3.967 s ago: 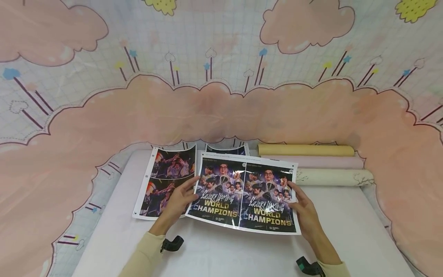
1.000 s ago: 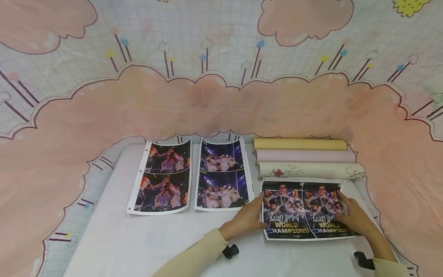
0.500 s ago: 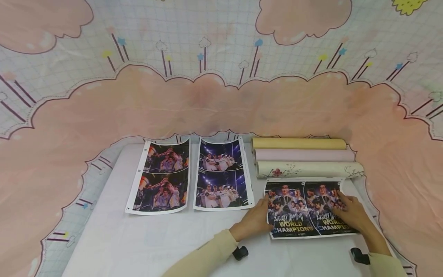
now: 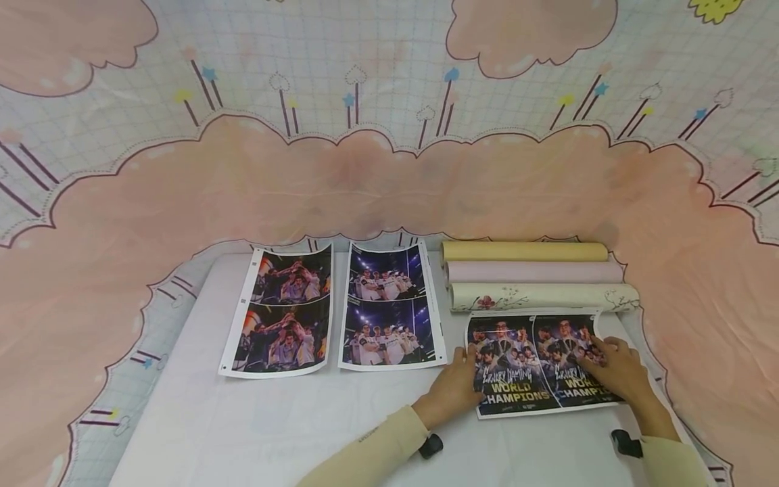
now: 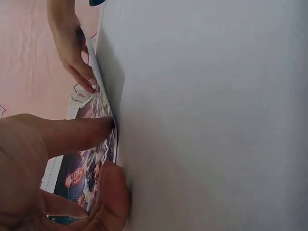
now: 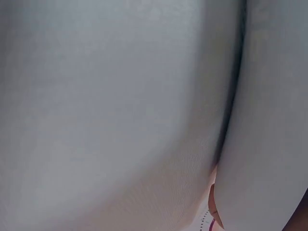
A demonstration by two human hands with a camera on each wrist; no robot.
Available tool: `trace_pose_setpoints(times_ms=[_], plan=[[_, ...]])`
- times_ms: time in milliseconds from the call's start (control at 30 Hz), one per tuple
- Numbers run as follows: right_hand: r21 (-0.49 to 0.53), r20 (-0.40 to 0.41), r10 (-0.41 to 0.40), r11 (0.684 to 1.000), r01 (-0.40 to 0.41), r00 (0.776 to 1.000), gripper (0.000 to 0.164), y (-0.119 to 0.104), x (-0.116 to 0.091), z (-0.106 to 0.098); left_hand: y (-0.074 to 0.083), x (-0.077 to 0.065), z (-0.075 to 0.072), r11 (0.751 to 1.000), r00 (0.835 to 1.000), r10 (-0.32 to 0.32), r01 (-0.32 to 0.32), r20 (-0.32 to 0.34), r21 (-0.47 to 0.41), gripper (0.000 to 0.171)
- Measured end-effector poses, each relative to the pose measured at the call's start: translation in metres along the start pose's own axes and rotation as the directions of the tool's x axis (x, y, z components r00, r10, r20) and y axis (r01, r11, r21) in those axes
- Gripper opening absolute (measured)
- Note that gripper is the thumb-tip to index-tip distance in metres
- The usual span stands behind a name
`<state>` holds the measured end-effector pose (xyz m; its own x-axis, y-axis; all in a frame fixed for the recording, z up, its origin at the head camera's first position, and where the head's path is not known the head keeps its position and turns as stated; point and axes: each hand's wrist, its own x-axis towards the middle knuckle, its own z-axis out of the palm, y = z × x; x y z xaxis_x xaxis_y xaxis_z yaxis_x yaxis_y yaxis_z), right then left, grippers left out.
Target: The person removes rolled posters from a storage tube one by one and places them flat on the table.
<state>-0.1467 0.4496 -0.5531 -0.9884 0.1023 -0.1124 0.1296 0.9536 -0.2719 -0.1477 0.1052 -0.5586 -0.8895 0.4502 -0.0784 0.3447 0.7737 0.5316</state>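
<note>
A glossy poster print (image 4: 517, 368) with two matching team pictures and the words "World Champions" lies at the right of the white table, its front edge lifted. My left hand (image 4: 449, 392) holds its left edge; the left wrist view has the thumb and curled fingers at the edge of the print (image 5: 77, 179). On the right side, my right hand (image 4: 623, 375) grips the print, thumb over the picture. The right wrist view shows mostly white surface, with the sheet's pale underside (image 6: 264, 120) and a sliver of finger; the other fingers are hidden there.
Two more photo sheets lie left of the poster: one with a trophy-lifting scene (image 4: 286, 311), one with a group in white (image 4: 389, 308). Behind the poster are a yellow roll (image 4: 523, 251), a pale pink roll (image 4: 535, 272) and a floral roll (image 4: 548, 297). A patterned cloth (image 4: 365, 182) hangs behind.
Both hands carried the poster print from the middle to the right and down onto the table, uncovering the group photo sheet. Over the last second it shifted only slightly, and the hands came a little closer together.
</note>
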Motion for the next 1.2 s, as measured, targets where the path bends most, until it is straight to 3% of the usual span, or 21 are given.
trace_pose_setpoints(times_ms=[200,433,667,867,1033,1200], plan=[[-0.024,-0.001,0.007,1.0,-0.007,1.0,0.077,-0.001,0.004,-0.003,0.003,-0.001,-0.003,0.999,0.999,0.019,-0.018,-0.029,0.045,0.088],[-0.025,0.006,0.035,0.999,-0.035,0.999,0.079,-0.002,0.004,-0.004,0.005,-0.008,-0.02,0.997,0.995,0.077,-0.075,-0.063,0.033,0.078],[-0.018,-0.154,0.026,0.999,-0.029,0.988,0.066,-0.023,-0.001,-0.013,-0.008,-0.016,-0.039,0.988,0.98,0.156,-0.156,-0.121,0.005,0.055],[-0.001,-0.29,-0.083,0.996,0.087,0.953,0.054,-0.059,-0.002,-0.027,-0.028,-0.013,-0.064,0.986,0.981,0.125,-0.139,-0.147,-0.092,0.048],[0.017,-0.352,-0.197,0.976,0.217,0.915,0.062,-0.091,0.002,-0.023,-0.046,-0.011,-0.078,0.98,0.981,0.095,-0.122,-0.172,-0.157,0.044],[0.081,-0.371,-0.262,0.947,0.312,0.891,0.068,-0.127,0.009,-0.012,-0.061,-0.014,-0.083,0.971,0.976,0.082,-0.124,-0.201,-0.203,0.043]])
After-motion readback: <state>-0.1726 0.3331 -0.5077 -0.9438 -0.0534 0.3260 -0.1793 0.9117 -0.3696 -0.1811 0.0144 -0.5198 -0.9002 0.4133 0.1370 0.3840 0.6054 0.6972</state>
